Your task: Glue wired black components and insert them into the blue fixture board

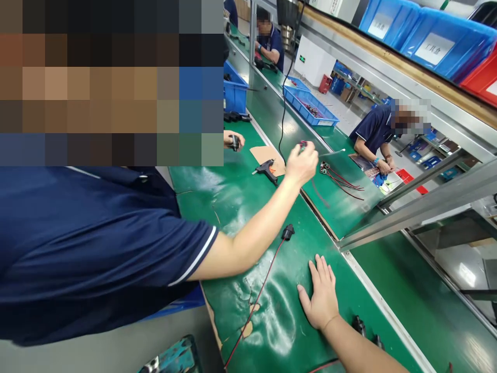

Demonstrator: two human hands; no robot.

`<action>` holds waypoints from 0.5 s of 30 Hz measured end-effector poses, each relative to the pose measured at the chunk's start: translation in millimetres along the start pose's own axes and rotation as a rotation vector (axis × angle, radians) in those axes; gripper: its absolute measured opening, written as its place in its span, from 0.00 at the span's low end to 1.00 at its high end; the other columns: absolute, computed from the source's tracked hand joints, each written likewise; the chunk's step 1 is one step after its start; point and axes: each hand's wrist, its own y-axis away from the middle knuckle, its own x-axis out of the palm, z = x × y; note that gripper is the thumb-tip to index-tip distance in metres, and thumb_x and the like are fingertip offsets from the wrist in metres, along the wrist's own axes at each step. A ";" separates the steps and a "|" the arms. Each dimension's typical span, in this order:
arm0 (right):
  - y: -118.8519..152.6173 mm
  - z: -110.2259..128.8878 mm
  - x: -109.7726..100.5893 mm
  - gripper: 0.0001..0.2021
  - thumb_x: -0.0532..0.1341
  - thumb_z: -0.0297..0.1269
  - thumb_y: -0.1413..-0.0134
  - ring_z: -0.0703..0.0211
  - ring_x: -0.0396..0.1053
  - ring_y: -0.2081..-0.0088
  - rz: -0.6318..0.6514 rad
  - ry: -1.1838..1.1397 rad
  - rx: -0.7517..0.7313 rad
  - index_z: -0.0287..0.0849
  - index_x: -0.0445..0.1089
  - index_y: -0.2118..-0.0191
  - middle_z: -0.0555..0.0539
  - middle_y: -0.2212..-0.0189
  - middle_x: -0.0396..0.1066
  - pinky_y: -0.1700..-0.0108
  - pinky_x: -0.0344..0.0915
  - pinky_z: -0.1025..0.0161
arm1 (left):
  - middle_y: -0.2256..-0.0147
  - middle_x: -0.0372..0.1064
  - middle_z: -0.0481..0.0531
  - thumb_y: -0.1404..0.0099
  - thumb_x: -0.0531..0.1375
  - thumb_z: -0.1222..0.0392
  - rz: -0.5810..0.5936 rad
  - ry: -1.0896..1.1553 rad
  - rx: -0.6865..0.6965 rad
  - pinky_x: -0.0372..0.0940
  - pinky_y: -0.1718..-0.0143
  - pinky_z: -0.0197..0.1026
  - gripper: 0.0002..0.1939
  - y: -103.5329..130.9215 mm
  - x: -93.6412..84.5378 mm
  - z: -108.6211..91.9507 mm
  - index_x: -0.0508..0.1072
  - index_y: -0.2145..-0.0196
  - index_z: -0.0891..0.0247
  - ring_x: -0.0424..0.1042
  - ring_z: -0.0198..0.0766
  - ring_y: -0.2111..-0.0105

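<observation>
My right hand (321,299) lies palm down on the green mat (277,311), fingers spread, with nothing in it. My left hand is out of view. Just above and left of my fingers, a small black plug-like part (288,232) with a thin red-and-black wire (265,285) lies on the mat. The wire runs down past the near edge. Beside my right forearm are black parts (359,325), partly hidden. A co-worker's arm (248,246) reaches across from the left, and that hand (302,165) grips a small item trailing a dark red wire.
Near the co-worker lie a glue gun (267,171) and cardboard (266,157). A metal frame post (419,202) slants across the right. Beyond the rail sit a wire bundle (341,180) and a blue bin (312,107). Blue bins (446,44) stand on the overhead shelf.
</observation>
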 end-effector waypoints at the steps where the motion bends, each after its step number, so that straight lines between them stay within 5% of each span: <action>1: -0.5 -1.2 0.3 0.31 0.57 0.46 0.35 0.40 0.43 0.27 -0.002 0.000 -0.001 0.37 0.57 0.31 0.35 0.28 0.47 0.31 0.50 0.37 | 0.66 0.69 0.48 0.24 0.53 0.48 -0.031 0.103 -0.016 0.68 0.72 0.38 0.16 8.4 -19.3 -1.7 0.71 0.57 0.63 0.69 0.34 0.71; 4: -1.6 -5.3 1.1 0.31 0.56 0.46 0.34 0.39 0.43 0.27 -0.008 -0.005 -0.006 0.38 0.56 0.31 0.35 0.28 0.46 0.32 0.51 0.37 | 0.76 0.57 0.45 0.21 0.43 0.54 -0.096 0.344 -0.087 0.59 0.80 0.32 0.22 41.2 -81.9 -5.4 0.67 0.70 0.59 0.61 0.32 0.78; 7: -2.2 -10.0 1.2 0.31 0.56 0.46 0.34 0.39 0.42 0.27 -0.010 -0.016 -0.015 0.38 0.55 0.31 0.36 0.27 0.45 0.32 0.51 0.36 | 0.77 0.58 0.43 0.23 0.51 0.54 -0.152 0.492 -0.180 0.57 0.81 0.32 0.19 70.9 -127.5 -3.1 0.67 0.71 0.61 0.58 0.29 0.81; 11: -1.9 -14.4 0.3 0.31 0.56 0.46 0.33 0.39 0.43 0.27 -0.012 -0.030 -0.021 0.38 0.55 0.30 0.36 0.27 0.45 0.32 0.52 0.35 | 0.65 0.72 0.49 0.27 0.59 0.51 -0.248 0.569 -0.288 0.69 0.73 0.37 0.13 88.5 -145.8 6.0 0.73 0.58 0.64 0.70 0.32 0.73; 15: -1.1 -16.0 2.0 0.31 0.55 0.46 0.32 0.39 0.43 0.27 -0.018 -0.031 -0.025 0.39 0.53 0.30 0.36 0.27 0.45 0.33 0.52 0.35 | 0.53 0.73 0.55 0.27 0.60 0.53 -0.317 0.576 -0.377 0.74 0.61 0.45 0.13 90.3 -143.5 13.1 0.73 0.50 0.62 0.75 0.39 0.61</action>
